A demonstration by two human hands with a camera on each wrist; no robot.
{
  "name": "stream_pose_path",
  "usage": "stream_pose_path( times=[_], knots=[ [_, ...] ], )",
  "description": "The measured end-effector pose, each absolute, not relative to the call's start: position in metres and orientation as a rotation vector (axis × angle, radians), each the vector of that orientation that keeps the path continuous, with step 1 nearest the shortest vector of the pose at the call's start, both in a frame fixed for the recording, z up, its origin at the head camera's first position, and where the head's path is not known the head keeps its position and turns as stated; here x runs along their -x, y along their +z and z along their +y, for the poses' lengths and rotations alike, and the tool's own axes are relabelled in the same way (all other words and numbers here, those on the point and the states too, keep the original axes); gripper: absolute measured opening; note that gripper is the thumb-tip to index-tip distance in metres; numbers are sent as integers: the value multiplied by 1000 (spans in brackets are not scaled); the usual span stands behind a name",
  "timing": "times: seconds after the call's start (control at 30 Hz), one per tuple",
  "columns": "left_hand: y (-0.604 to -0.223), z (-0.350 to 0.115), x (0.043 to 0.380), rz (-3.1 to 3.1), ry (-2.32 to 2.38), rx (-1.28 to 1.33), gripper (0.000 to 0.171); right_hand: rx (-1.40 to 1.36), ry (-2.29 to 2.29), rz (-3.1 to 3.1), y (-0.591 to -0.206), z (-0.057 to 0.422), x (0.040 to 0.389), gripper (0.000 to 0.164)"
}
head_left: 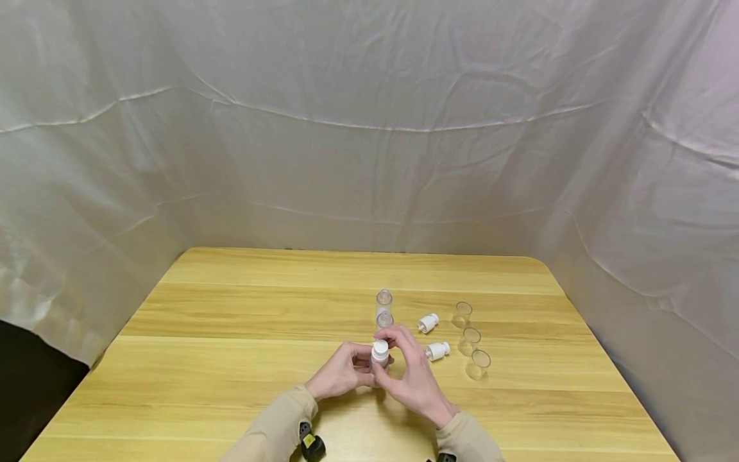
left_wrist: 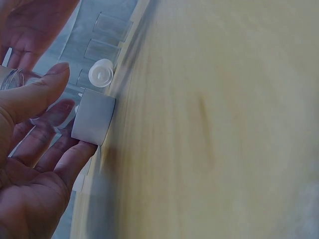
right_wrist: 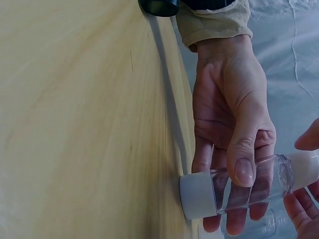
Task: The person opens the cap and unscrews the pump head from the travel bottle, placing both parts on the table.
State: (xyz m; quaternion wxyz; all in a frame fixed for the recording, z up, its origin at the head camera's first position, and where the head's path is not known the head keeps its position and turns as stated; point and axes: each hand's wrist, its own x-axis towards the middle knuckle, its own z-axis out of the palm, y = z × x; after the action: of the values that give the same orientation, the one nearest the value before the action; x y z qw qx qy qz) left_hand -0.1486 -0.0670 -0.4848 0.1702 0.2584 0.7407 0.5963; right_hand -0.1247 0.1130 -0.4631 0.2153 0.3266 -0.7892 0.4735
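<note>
A clear bottle (right_wrist: 234, 191) with a white base (left_wrist: 93, 117) stands close to upright between the two hands. My left hand (head_left: 339, 375) grips its clear body, thumb on one side and fingers behind. At the bottle's upper end sits a white pump top (head_left: 380, 350). The thumb and fingers of my right hand (head_left: 417, 382) pinch around this top; in the right wrist view only that hand's fingertips show at the right edge. Beyond the hands stand two more clear bottles, a far one (head_left: 383, 300) and a nearer one (head_left: 384, 319), partly hidden.
To the right lie two loose white pump tops, one farther (head_left: 428, 323) and one nearer (head_left: 438, 351). Past them, three clear caps stand in a row: far (head_left: 462, 314), middle (head_left: 469, 342) and near (head_left: 478, 365). Grey cloth (head_left: 369, 160) hangs around the wooden table (head_left: 231, 359).
</note>
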Motion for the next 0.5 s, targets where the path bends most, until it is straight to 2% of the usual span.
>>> stream_pose_path(
  times=[0.5],
  knots=[
    [-484,-65,148,2130,1676,-700,40,-880,1324,-2182,-462,112,125,41]
  ],
)
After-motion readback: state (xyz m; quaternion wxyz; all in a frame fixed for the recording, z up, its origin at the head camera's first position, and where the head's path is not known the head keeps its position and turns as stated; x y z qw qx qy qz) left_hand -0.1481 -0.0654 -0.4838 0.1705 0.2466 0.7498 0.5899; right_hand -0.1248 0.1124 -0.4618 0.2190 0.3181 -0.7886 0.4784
